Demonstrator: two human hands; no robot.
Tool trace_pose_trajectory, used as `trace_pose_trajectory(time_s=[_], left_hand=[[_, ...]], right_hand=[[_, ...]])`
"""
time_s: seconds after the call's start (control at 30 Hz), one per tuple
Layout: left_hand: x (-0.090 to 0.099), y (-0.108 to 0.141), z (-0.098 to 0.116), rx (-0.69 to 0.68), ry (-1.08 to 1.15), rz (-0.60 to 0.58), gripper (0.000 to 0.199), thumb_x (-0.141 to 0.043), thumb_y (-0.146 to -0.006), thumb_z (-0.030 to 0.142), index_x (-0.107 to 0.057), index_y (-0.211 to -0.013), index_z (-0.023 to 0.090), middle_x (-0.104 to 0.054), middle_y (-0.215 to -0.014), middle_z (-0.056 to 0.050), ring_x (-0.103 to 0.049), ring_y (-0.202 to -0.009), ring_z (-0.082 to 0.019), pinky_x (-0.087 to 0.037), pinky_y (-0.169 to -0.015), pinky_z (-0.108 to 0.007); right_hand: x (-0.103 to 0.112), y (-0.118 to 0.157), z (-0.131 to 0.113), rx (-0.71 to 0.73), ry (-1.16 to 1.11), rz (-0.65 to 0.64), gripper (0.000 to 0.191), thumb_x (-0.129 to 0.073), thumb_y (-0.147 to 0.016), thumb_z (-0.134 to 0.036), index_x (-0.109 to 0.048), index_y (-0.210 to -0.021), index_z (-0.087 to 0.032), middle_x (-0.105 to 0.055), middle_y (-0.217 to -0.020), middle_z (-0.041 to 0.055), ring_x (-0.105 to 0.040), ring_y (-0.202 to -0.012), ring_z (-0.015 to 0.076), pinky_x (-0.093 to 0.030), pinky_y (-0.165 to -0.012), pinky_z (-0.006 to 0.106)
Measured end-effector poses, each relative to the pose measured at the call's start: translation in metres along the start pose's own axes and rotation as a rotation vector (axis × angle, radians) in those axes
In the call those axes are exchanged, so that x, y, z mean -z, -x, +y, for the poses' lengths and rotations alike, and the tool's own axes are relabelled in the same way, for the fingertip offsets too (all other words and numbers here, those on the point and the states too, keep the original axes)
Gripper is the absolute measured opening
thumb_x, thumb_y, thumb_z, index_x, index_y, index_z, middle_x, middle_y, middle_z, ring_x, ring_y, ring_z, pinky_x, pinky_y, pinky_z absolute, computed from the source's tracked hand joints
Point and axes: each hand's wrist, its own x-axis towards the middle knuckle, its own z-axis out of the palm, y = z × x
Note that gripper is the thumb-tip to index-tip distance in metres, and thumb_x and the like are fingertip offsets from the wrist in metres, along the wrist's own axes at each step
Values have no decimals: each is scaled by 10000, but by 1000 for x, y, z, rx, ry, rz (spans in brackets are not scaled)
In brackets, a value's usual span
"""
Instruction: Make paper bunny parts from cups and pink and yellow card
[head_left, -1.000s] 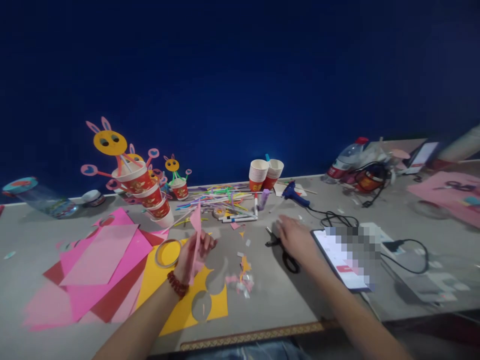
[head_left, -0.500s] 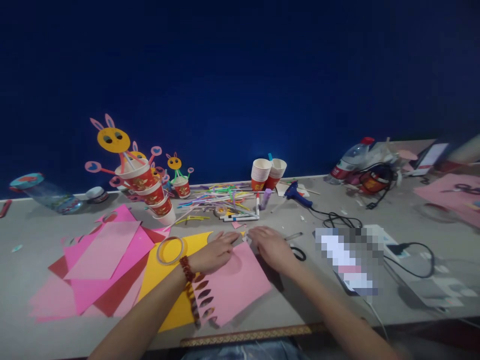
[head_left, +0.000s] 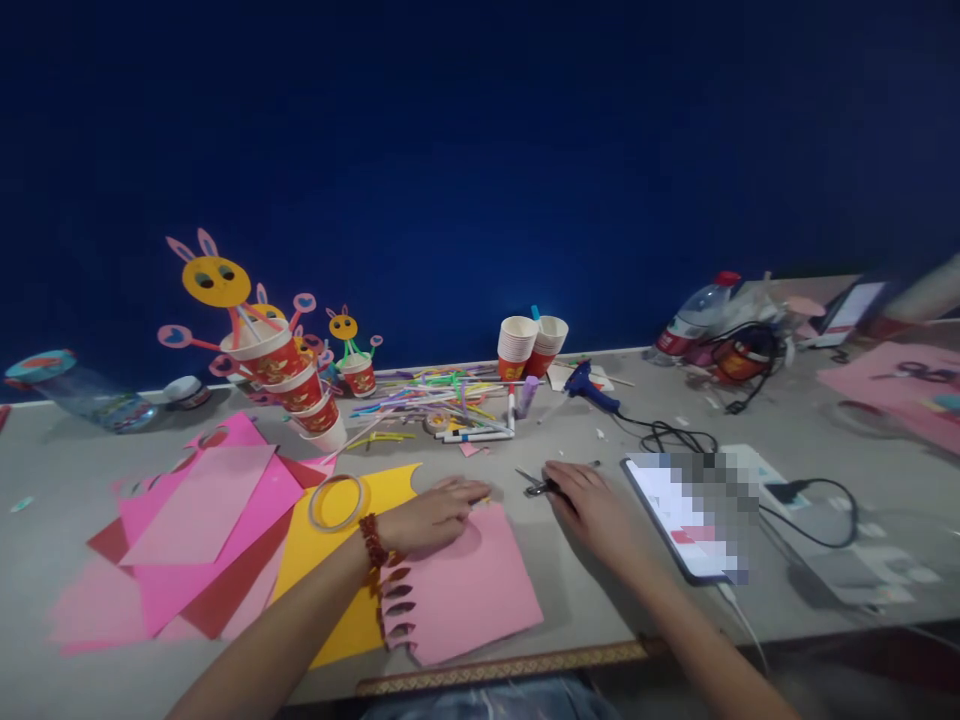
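Note:
My left hand [head_left: 439, 515] lies flat with fingers stretched over the top edge of a pink paper sheet [head_left: 476, 590]. Leaf-shaped holes run down that sheet's left side. Beneath it lies a yellow sheet [head_left: 337, 580], with a roll of tape [head_left: 337, 503] on top. To the right of the pink sheet, my right hand [head_left: 589, 505] closes over the dark handles of a pair of scissors [head_left: 535, 488]. The blades stick out toward the left; the fingers hide most of the handles.
Pink and red sheets [head_left: 202, 500] are piled at left. Paper-cup figures [head_left: 270, 350], drinking straws [head_left: 442, 390], markers [head_left: 480, 435], stacked cups [head_left: 517, 345] and a glue gun [head_left: 589, 385] stand or lie behind. A phone [head_left: 682, 530] and cables [head_left: 675, 440] are at right.
My right hand has left the top edge of the pink sheet and moved right onto the scissors, whose blades now show. My left hand stays on the sheet.

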Motion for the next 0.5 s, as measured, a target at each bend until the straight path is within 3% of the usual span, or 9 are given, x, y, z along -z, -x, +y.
trace_pose_trajectory(time_s=[0.1, 0.2, 0.3, 0.37, 0.43, 0.5], left_hand=[[-3, -6, 4, -41, 66, -48, 443, -407, -920, 139, -576, -1325, 198, -457, -1529, -90, -382, -1432, -219, -110, -1230, -471], [0, 5, 9, -50, 222, 28, 385, -442, -923, 181, -652, -1243, 218, -513, -1491, -68, -425, -1398, -228, -185, -1217, -429], [6, 29, 5, 60, 537, 197, 316, -501, -903, 240, -726, -1124, 211, -565, -1443, -65, -471, -1351, -280, -302, -1162, -425], [7, 43, -4, 167, 847, 350, 342, -527, -871, 241, -724, -1144, 185, -619, -1376, -94, -536, -1278, -307, -362, -1117, -444], [5, 52, -14, 188, 1222, 553, 347, -580, -799, 237, -738, -1089, 132, -682, -1268, -135, -577, -1225, -326, -408, -1079, -443], [3, 56, -21, 179, 1450, 698, 330, -578, -780, 250, -741, -1036, 118, -706, -1211, -147, -617, -1167, -316, -448, -1043, -439]], right_hand=[[0, -8, 11, -52, 89, -1, 286, -482, -952, -232, -670, -1159, -171, -697, -1203, 125, -616, -1090, 305, -483, -931, 457], [1, -16, 10, -127, 190, 15, 294, -466, -956, -216, -670, -1159, -154, -690, -1203, 148, -621, -1051, 326, -481, -880, 465], [-5, -20, -7, -104, 183, 42, 333, -443, -970, -207, -634, -1234, -140, -654, -1282, 160, -591, -1126, 338, -462, -939, 495], [-13, -22, -26, 8, 83, 29, 347, -431, -986, -219, -608, -1276, -147, -628, -1335, 144, -562, -1199, 313, -443, -1013, 481], [-23, -27, -46, 155, -58, -39, 361, -413, -997, -210, -580, -1312, -152, -611, -1365, 128, -552, -1238, 260, -444, -1055, 416], [-29, -33, -63, 145, -117, -56, 360, -416, -990, -198, -583, -1301, -129, -605, -1369, 146, -548, -1246, 264, -440, -1069, 418]])
